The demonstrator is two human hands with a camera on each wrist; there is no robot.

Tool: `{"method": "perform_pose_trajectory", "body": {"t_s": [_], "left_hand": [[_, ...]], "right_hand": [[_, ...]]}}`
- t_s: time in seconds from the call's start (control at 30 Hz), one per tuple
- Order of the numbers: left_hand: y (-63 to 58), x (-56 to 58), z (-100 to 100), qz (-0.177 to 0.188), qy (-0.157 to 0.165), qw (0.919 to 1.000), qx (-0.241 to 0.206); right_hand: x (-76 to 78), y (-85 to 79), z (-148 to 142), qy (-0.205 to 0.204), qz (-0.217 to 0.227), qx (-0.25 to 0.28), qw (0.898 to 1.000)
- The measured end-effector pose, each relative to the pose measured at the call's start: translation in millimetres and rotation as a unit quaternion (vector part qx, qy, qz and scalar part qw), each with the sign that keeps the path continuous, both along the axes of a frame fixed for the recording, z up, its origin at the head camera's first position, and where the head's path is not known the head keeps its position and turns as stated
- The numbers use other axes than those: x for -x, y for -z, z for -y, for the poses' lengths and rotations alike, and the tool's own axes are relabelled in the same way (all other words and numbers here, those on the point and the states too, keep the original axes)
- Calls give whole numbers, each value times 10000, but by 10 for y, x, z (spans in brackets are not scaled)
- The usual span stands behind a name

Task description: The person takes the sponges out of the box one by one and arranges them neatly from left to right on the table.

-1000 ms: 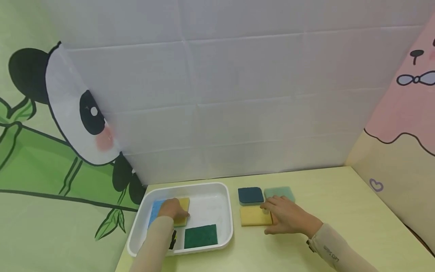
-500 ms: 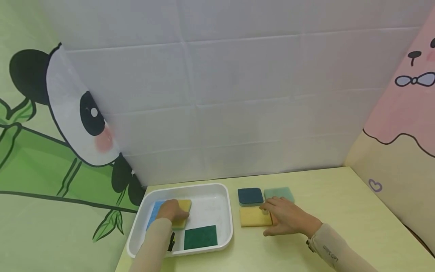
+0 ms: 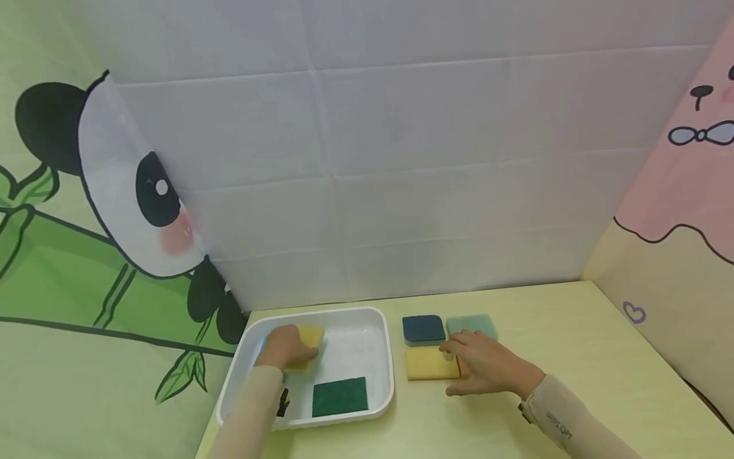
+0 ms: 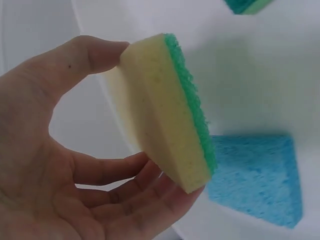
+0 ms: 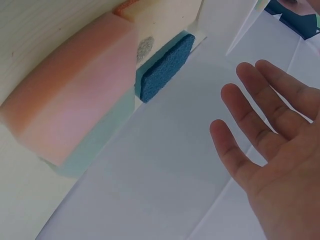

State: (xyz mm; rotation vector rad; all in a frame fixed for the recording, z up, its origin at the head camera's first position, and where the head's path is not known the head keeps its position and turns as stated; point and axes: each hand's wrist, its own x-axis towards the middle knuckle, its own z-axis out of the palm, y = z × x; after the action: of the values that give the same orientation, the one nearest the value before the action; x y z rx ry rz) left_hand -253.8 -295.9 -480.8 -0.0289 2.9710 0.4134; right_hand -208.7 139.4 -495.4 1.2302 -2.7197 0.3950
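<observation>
Thumb and fingers of my left hand grip a yellow sponge with a green scouring side. It is tilted and raised over the white tray. Below it in the left wrist view lies a blue sponge, mostly covered by the hand in the head view. My right hand hovers with spread fingers by the sponges on the table. In the right wrist view its palm and fingers hold nothing. Close to it are an orange and pink sponge, largely hidden from the head camera, and a yellow sponge.
A dark green scouring pad lies at the tray's front right. On the table, a dark blue sponge and a pale green one sit behind the yellow one. A white cloth wall rises at the back.
My left hand has lifted the yellow sponge up from the tray, moving slightly back and turning it. The right hand has stayed put.
</observation>
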Motion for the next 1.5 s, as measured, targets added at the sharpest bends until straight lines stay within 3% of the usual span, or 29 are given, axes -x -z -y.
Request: {"method": "perform_pose_trajectory", "body": {"t_s": [0.3, 0.4, 0.7, 0.83, 1.0, 1.27, 1.5], "left_hand": [[-310, 11, -125, -384, 362, 9986, 101], [-356, 2, -166, -304, 358, 9988, 151], [-342, -16, -186, 14, 387, 9992, -92], [-310, -8, -162, 29, 972, 9946, -362], [-260, -27, -152, 16, 1808, 9810, -699], [-283, -71, -180, -124, 2109, 9756, -596], [-270, -64, -239, -186, 2386, 9695, -530]], "right_hand": [[14, 1, 8, -4, 21, 26, 10000], [11, -3, 16, 30, 122, -45, 9999], [21, -3, 25, 53, 134, -89, 9999], [26, 10, 26, 30, 98, -2, 9999], [21, 14, 37, 41, 170, -9, 9998], [28, 2, 35, 87, 72, -88, 9999], [91, -30, 43, 504, -166, -242, 9983]]}}
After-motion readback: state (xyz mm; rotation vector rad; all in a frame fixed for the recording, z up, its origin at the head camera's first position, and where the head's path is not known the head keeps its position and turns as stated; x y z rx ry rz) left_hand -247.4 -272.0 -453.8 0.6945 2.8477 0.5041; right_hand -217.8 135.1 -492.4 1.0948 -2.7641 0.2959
